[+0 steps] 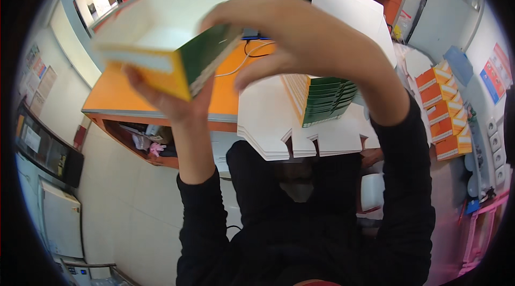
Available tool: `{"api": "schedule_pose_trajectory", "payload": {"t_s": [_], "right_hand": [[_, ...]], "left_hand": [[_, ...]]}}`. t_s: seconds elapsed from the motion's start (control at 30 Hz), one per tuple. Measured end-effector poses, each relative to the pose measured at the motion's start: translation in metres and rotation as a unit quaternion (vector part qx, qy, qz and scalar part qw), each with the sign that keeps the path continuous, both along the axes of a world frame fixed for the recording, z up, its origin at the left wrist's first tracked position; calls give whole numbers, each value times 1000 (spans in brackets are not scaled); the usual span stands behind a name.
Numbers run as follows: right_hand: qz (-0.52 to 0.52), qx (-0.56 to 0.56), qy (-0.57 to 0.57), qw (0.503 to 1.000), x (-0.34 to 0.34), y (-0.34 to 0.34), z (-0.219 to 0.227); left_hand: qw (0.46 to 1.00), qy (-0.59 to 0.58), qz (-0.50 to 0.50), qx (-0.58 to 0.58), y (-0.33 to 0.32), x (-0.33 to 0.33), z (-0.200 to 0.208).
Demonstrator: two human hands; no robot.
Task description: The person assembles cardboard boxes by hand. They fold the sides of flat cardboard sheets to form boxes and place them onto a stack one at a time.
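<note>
Raised over the left part of the orange table is a small open cardboard box (155, 63), yellow and white with a green side panel. My left hand (177, 103) grips it from below, thumb on the yellow front. My right hand (268, 39) arches over the green panel; its fingertips are blurred at the panel's upper edge, and thumb and fingers stand wide apart. Whether they touch the panel is hard to see. Beneath my right forearm, a stack of green and yellow box pieces (327, 98) rests on flat white cardboard sheets (263, 125).
The orange table (123, 90) has a white cable (249, 60) across it and an open shelf of small items (153, 141) below. More white sheets (348, 9) lie at the back. Several orange and white boxes (445, 114) are stacked at the right, near a pink rack (480, 232).
</note>
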State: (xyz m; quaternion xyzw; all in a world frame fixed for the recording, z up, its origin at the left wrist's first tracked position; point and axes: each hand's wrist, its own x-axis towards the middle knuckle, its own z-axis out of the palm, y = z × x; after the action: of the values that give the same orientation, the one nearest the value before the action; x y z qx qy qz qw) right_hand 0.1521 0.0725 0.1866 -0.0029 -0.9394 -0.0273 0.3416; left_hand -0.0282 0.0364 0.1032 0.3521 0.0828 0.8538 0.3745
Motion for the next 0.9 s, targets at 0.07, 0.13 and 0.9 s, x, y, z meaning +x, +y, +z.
{"api": "schedule_pose_trajectory", "payload": {"t_s": [0.07,0.13,0.9], "right_hand": [[-48,70,-2,996,22,5,2],[-78,81,-16,993,54,5,17],[-374,147,-281,871,96,14,4]], "left_hand": [[997,28,-61,-23,10,18,-1],[937,47,-345,9,27,42,-21],[493,720,482,82,10,159,-40]]}}
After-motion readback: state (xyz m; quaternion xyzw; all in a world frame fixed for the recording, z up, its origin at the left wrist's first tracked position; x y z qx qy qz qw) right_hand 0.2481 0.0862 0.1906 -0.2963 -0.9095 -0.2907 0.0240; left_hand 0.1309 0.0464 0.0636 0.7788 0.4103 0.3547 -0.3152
